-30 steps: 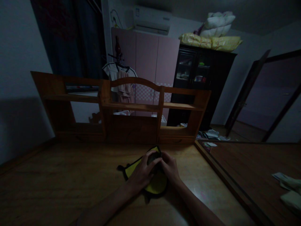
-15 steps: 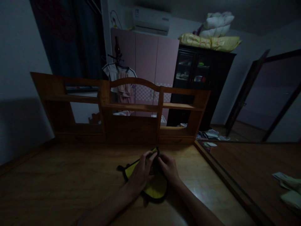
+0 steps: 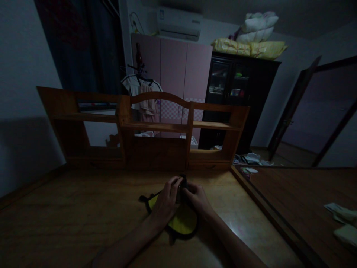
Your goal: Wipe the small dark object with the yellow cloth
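Note:
A flat yellow cloth piece with a black border and small black tabs [image 3: 184, 220] lies on the wooden platform [image 3: 83, 208] in front of me. My left hand [image 3: 167, 199] rests over its middle, fingers curled round the dark far edge. From the other side my right hand [image 3: 197, 196] pinches the same dark edge, its thumb and fingertips close to the left fingers. That far edge is lifted a little off the wood. Dim light and the fingers hide what exactly lies between the fingertips.
A wooden shelf unit [image 3: 156, 128] with small drawers stands along the far end. Along the right side runs a raised wooden rim [image 3: 262, 203]. Beyond it, pale cloths [image 3: 346, 223] lie on a brown surface. A pink wardrobe [image 3: 173, 70] and a dark cabinet [image 3: 242, 96] stand behind.
Both hands have shifted slightly left, drawing the cloth piece's far dark edge with them. The right fingers have moved closer to the left ones.

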Tool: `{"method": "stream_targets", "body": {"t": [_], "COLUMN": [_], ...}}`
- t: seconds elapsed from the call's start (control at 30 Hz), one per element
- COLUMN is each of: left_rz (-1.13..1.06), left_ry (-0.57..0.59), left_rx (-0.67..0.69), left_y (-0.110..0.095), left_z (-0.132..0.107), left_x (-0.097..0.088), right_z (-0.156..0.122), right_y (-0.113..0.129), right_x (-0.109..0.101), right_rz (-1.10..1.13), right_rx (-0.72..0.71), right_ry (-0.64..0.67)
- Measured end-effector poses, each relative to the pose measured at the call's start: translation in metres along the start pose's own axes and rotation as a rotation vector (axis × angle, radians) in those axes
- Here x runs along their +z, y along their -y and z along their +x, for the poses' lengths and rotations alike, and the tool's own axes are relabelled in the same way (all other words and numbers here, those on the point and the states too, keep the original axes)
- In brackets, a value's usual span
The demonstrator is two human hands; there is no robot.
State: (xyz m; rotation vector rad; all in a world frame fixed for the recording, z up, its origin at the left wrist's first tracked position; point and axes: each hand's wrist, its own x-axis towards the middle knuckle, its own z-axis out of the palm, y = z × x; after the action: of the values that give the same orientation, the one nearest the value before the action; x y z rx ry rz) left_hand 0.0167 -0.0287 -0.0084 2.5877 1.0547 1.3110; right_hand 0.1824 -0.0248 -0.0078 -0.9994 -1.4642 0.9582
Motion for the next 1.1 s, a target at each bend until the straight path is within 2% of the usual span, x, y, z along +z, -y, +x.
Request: {"method": "stream_targets", "body": {"t": [0.27, 0.43, 0.67, 0.87, 1.1], "left_rz": [-0.03, -0.073, -0.128, -0.144, -0.194], "left_ry": [0.103, 0.13, 0.164, 0.186, 0.171], "left_rx": [0.017, 0.029, 0.06, 0.074, 0.074], "left_y": [-0.007, -0.009, -0.003, -0.002, -0.008], "left_z": [0.003, 0.007, 0.008, 0.009, 0.005], "left_x": [-0.006, -0.008, -0.005, -0.007, -0.009], "right_z": [-0.005, -0.006, -0.01, -0.01, -0.01], "right_y": [0.0, 0.001, -0.003, -0.007, 0.002], "right_x": [-0.002, -0.005, -0.011, -0.009, -0.01], "right_rz": [-0.255, -0.305, -0.518, -0.517, -0.475], "right_rx": [-0.181, -0.217, -0.269, -0.264, -0.311], "right_ry": [-0.076, -0.133, -0.14, -0.176, -0.158]}}
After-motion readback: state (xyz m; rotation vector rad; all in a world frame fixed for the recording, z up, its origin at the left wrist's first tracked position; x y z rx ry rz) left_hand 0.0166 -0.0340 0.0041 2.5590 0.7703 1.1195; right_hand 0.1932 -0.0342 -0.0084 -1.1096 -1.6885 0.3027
